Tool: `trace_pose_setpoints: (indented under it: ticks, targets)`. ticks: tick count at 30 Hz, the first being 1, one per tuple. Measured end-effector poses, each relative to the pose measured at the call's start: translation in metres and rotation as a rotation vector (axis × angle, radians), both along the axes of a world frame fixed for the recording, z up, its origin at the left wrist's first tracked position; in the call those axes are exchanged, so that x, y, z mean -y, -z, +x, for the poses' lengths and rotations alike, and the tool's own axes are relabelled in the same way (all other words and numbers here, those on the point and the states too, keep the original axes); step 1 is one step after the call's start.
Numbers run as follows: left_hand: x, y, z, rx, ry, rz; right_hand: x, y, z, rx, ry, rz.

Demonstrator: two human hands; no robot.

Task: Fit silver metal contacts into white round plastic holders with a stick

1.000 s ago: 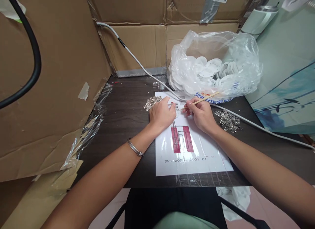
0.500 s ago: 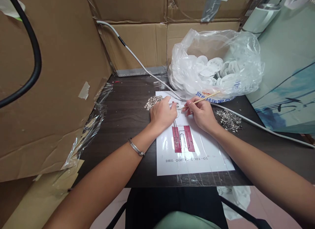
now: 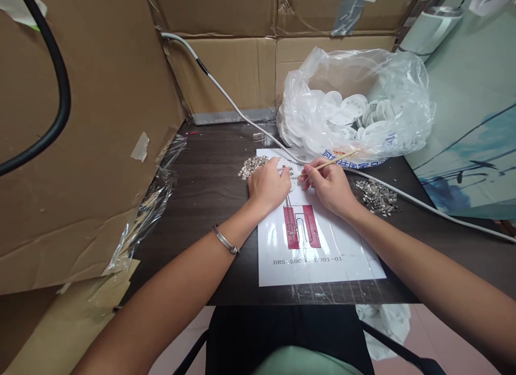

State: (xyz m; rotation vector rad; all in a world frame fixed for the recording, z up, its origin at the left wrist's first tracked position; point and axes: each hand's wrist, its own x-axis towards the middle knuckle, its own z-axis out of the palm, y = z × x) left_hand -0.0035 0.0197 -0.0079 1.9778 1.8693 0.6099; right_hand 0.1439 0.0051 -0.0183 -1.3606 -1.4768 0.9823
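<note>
My right hand [image 3: 330, 185] pinches a thin wooden stick [image 3: 336, 160], its lower tip slanting down to the left toward my other hand. My left hand [image 3: 269, 182] is closed, thumb and fingers curled over the upper part of a printed sheet [image 3: 278, 278]; what is in its grip is mostly hidden. Small metal parts and a bit of white show between the two hands, too small to tell apart. Beside my left hand lies a pile of small shiny metal pieces [image 3: 250, 167]. A second pile of metal pieces [image 3: 378, 196] is right of my right hand.
A clear plastic bag [image 3: 296, 111] full of white discs [image 3: 353, 106] stands at the back. A grey cable [image 3: 237, 110] crosses the dark table [image 3: 193, 203] behind my hands. Cardboard walls [image 3: 97, 95] close in the left and back. A white mug [image 3: 431, 32] is at the back right.
The whole view has shifted very slightly. Both hands keep nearly the same place and grip, and the stick stays at the same slant.
</note>
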Motion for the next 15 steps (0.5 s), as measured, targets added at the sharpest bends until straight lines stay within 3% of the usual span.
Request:
trace_pose_setpoints:
  ticks: [15]
  targets:
    - [-0.0013,0.0041,-0.0029,0.045,0.064,0.024,0.0014,-0.0007,0.0019,0.073,-0.023,0.025]
